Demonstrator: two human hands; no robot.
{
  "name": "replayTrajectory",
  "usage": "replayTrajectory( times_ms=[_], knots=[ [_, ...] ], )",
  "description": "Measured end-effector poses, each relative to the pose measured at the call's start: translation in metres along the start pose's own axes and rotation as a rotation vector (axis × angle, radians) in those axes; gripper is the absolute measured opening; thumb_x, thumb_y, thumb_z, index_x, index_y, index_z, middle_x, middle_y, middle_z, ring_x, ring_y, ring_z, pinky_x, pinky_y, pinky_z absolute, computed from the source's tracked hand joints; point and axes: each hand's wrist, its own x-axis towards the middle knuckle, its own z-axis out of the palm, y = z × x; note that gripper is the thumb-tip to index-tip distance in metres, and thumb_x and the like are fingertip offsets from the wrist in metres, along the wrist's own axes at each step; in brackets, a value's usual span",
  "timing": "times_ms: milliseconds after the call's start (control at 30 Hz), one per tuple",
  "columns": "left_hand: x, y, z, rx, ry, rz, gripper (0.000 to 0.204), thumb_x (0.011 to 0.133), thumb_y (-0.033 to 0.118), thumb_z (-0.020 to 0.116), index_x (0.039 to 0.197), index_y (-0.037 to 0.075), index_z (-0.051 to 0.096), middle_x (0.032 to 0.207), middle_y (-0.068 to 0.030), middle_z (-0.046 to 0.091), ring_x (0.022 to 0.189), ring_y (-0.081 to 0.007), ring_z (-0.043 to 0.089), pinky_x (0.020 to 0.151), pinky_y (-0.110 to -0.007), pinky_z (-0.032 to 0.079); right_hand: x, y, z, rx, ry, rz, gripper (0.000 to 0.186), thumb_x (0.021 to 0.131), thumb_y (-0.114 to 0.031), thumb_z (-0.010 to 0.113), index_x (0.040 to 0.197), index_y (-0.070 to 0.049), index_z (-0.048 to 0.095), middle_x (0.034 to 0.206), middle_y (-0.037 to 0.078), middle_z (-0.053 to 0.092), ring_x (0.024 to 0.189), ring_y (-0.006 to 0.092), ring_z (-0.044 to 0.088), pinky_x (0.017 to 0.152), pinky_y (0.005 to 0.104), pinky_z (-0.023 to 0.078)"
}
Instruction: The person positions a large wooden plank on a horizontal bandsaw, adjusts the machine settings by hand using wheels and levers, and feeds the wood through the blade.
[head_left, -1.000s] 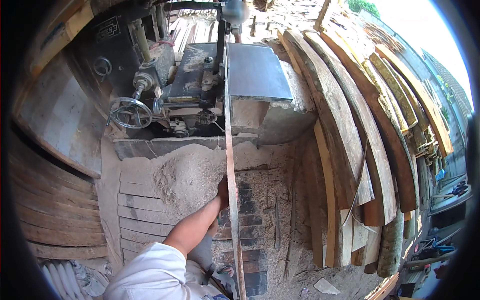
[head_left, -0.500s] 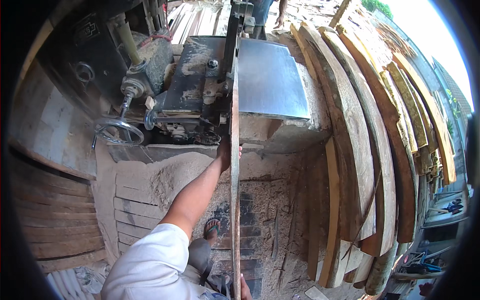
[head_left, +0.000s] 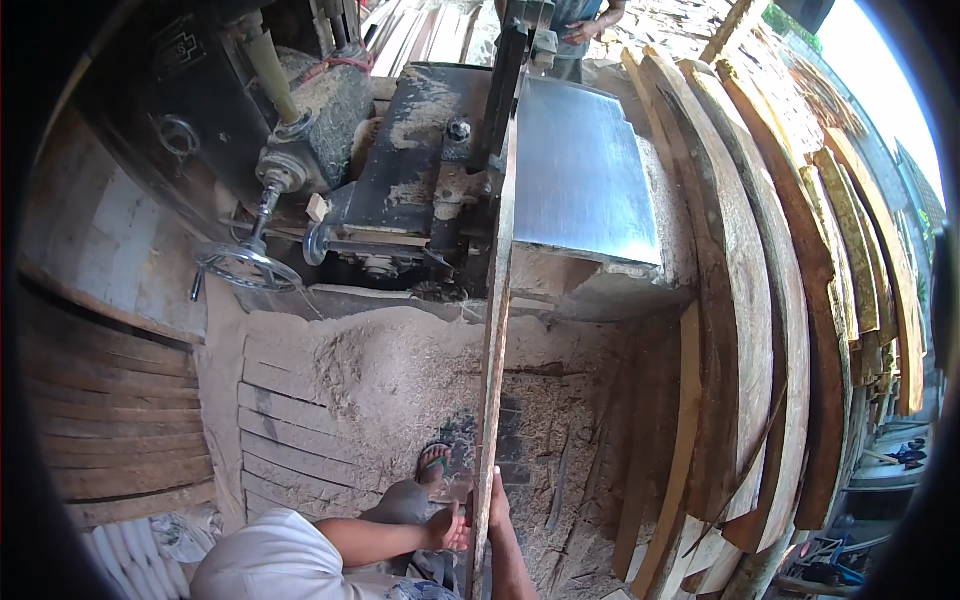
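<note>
A long narrow board (head_left: 496, 350) runs from the band saw (head_left: 395, 150) down toward me, its far end beside the upright blade assembly, along the bright steel table (head_left: 580, 175). My right hand (head_left: 497, 500) grips the near part of the board from its right side. My left hand (head_left: 450, 527) is just left of the board, fingers apart and slightly curled, apparently holding nothing. Below, my sandalled foot (head_left: 433, 462) stands on the sawdust-covered floor.
Several rough planks (head_left: 745, 300) lean along the right. A co-worker's hand (head_left: 580, 30) shows behind the machine. A handwheel (head_left: 245, 270) sticks out at left, beside a wooden panel (head_left: 115, 230). A sawdust heap (head_left: 350, 355) lies before the saw base.
The board has advanced into the saw. My left hand has let go and drawn back toward me, while my right hand has come into view on the board. The co-worker shows more.
</note>
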Motion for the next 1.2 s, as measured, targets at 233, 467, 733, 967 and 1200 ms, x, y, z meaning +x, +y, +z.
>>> replayTrajectory(
  times_ms=[233,467,733,967,1200],
  knots=[
    [-0.004,-0.017,0.054,-0.276,-0.034,0.295,0.044,0.098,0.044,0.034,0.082,0.011,0.058,0.060,-0.0105,0.057,0.047,-0.0249,0.056,0.047,-0.039,0.049,0.050,-0.121,0.042,0.046,-0.124,-0.122,0.079,0.080,-0.083,0.032,0.082,-0.008,0.054,0.056,0.008,0.050,0.042,0.0249,0.049,0.042,0.0375,0.043],
    [-0.052,0.173,0.104,-0.300,-0.090,0.551,0.057,0.094,0.064,0.028,0.093,0.016,0.058,0.069,-0.0042,0.059,0.065,-0.0175,0.059,0.061,-0.033,0.050,-0.004,-0.082,0.006,-0.486,-0.121,-0.999,0.078,0.094,-0.062,0.035,0.146,-0.003,0.031,0.150,0.019,0.030,0.140,0.0300,0.026,0.114,0.0410,0.020],
    [-0.075,0.343,0.100,-0.242,-0.208,0.499,0.085,0.080,0.085,0.015,0.103,0.012,0.052,0.079,-0.0091,0.059,0.063,-0.0205,0.057,0.063,-0.038,0.048,0.036,-0.124,0.081,-0.369,-0.011,-1.218,0.073,0.099,-0.054,0.022,0.151,-0.006,0.006,0.156,0.016,0.012,0.145,0.0288,0.010,0.116,0.0410,0.011],
    [-0.115,0.301,0.065,-0.078,0.073,0.828,0.072,0.086,0.078,0.028,0.100,0.012,0.054,0.102,-0.0079,0.064,0.093,-0.0199,0.058,0.081,-0.035,0.042,0.077,-0.267,0.111,-0.245,-0.137,-0.795,0.092,0.089,-0.065,0.044,0.150,-0.025,-0.011,0.158,0.015,-0.001,0.145,0.0307,0.002,0.111,0.0600,0.005],
    [-0.059,0.143,0.047,-0.075,0.194,0.436,0.069,0.085,0.077,0.033,0.098,0.014,0.056,0.099,-0.0039,0.066,0.093,-0.0174,0.059,0.086,-0.038,0.042,0.115,-0.395,0.145,-0.117,-0.083,-0.311,0.133,0.059,-0.080,0.067,0.151,-0.020,-0.009,0.157,0.017,-0.008,0.141,0.0476,-0.001,0.104,0.0718,0.008]
  ],
)
